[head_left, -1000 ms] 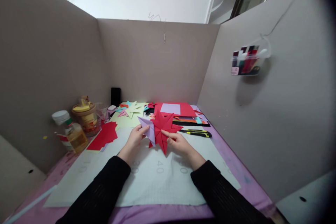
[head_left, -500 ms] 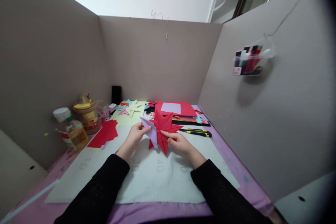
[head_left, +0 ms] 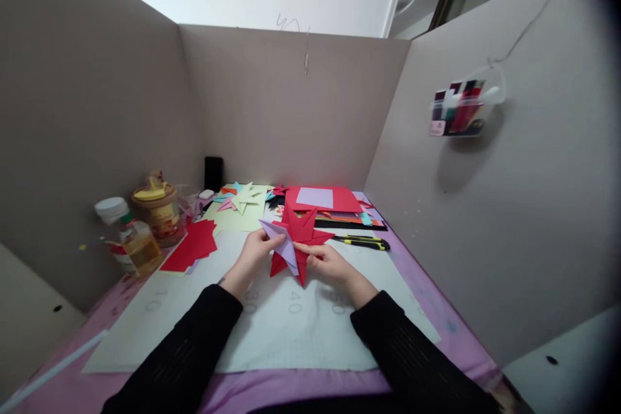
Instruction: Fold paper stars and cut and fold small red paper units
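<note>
Between my hands is a red folded paper star (head_left: 301, 228) with several points, held above the white mat (head_left: 291, 343). My left hand (head_left: 256, 251) is closed on a folded lilac paper piece (head_left: 286, 247), thumb on top. This piece lies across the star's left side and hides part of it. My right hand (head_left: 328, 262) pinches the red star from the right, its index finger stretched to the star's middle, close to the lilac piece's edge. Whether the two papers are joined I cannot tell.
Red paper sheets (head_left: 191, 246) lie at left, near an amber bottle (head_left: 143, 249) and a yellow-lidded jar (head_left: 158, 210). A yellow-black utility knife (head_left: 363, 242) lies right of the star. Behind are folded stars (head_left: 242, 199) and a paper stack (head_left: 347, 199). Grey panels (head_left: 295, 103) enclose the table.
The lilac piece has shifted right and now covers more of the red star's left side. My left hand has moved right with it. My right index finger stays at the star's middle.
</note>
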The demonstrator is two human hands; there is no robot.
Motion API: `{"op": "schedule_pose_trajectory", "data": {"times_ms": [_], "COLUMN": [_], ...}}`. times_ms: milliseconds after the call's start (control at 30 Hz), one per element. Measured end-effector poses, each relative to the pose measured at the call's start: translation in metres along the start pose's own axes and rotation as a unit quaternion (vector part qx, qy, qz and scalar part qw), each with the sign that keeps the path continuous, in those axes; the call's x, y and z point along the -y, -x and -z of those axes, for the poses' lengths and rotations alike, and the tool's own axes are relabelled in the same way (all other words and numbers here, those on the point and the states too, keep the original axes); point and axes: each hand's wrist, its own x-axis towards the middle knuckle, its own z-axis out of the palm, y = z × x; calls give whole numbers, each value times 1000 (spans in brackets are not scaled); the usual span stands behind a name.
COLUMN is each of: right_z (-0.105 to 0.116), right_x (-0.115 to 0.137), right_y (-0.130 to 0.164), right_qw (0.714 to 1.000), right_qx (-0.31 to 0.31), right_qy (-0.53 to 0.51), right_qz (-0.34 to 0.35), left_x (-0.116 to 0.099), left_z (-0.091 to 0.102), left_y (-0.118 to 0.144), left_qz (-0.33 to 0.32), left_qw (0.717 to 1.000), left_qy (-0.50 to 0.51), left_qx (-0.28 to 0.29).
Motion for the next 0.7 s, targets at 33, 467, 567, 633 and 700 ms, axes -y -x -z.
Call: {"op": "schedule_pose_trajectory", "data": {"times_ms": [33,467,567,633,700], "right_z": [0,-1,-4,-6,-7], "right_x": [-1,-1,-1,-1,-1], "right_y": [0,-4,-4,-4,-4], "right_qw": [1000,1000,998,997,997], "right_qx": [1,2,-3,-1,2], "right_qy": [-5,-25,-56,-71,-75], "right_qz": [-3,4,-7,-12,-12], "left_x": [0,0,10,14,14], "left_z": [0,-20,-19,-18,-18], "left_y": [0,10,7,6,6], "left_qz": [1,-28,-54,-55,-50], "left_qw": [1000,992,988,987,987], "left_qy": [-2,104,98,94,97], "left_qx": [-4,-71,-102,-118,-117]}}
